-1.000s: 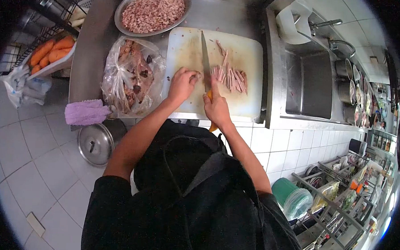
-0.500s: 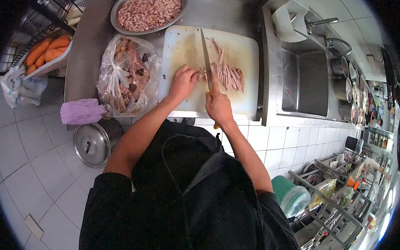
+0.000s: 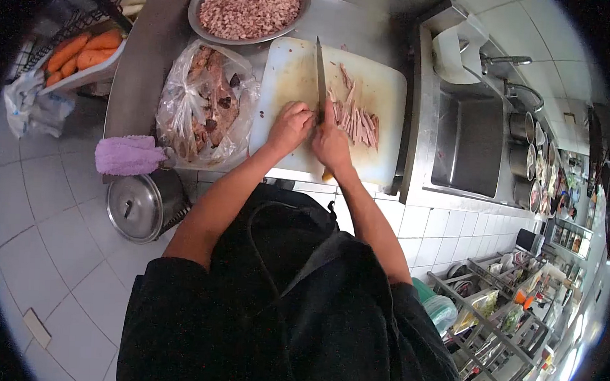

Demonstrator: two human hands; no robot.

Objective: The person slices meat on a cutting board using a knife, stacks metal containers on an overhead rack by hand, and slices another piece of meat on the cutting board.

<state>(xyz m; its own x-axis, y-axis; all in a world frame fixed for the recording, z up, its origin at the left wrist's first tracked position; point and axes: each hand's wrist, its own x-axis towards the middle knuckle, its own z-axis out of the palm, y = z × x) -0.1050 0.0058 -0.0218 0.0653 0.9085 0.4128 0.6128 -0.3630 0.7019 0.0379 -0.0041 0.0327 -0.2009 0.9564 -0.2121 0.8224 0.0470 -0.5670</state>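
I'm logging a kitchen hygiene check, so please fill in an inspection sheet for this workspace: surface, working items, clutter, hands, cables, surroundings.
Surface: pale cutting board, brownish staining, on a metal counter.
Working items: knife; cut meat strips on the board, mostly right of the blade.
Clutter: clear plastic bag holding what looks like meat; metal bowl of diced pinkish food; purple cloth at the counter's near-left corner.
Hands: right hand grips the knife; left hand curled left of the blade, its hold unclear.
Cables: nothing seen.
Surroundings: sink to the right; lidded pot below the cloth; carrots at far left.
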